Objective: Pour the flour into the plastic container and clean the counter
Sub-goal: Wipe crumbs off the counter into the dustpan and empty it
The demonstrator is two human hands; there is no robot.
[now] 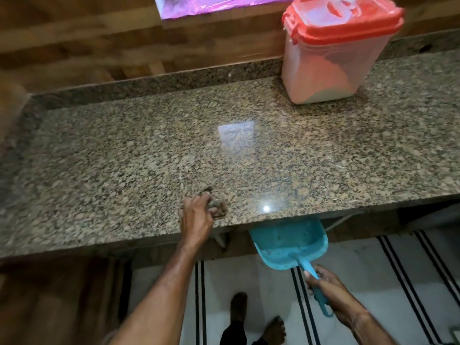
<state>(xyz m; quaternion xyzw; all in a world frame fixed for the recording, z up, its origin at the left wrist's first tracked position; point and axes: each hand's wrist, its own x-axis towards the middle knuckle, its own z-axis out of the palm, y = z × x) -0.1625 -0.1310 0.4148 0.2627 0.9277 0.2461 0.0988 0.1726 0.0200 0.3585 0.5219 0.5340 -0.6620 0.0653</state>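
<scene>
A clear plastic container with a red lid clipped on stands at the back right of the speckled granite counter; white flour fills its lower part. My left hand presses a small brownish cloth onto the counter near its front edge. My right hand grips the handle of a blue dustpan. The pan is held just under the counter's front edge, to the right of the cloth, with some pale powder inside it.
A wooden wall runs behind the counter, with a bright window at the top. Below the edge lies a white floor with black stripes. My feet stand on it.
</scene>
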